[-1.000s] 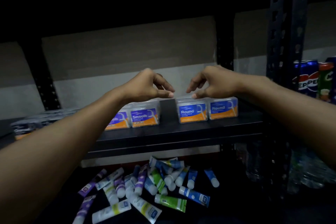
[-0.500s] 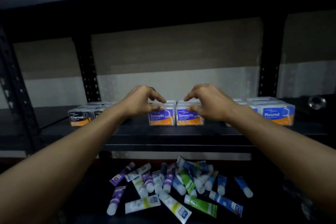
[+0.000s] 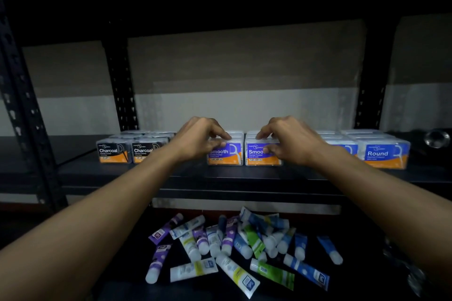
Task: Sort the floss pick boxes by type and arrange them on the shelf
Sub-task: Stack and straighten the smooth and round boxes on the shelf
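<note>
Two hands reach to the middle of the shelf (image 3: 244, 176), close to its front edge. The left hand (image 3: 198, 139) pinches the left Smooth box (image 3: 228, 155), with its fingers curled over the top and its thumb on the front. The right hand (image 3: 291, 142) pinches the right Smooth box (image 3: 256, 157) the same way. These two purple boxes stand side by side, very close together. Charcoal boxes (image 3: 113, 153) sit in rows toward the left end of the shelf. Round boxes (image 3: 384, 155) sit toward the right end. Many small tubes (image 3: 232, 247) lie in a messy pile on the lower shelf (image 3: 367, 232).
</note>
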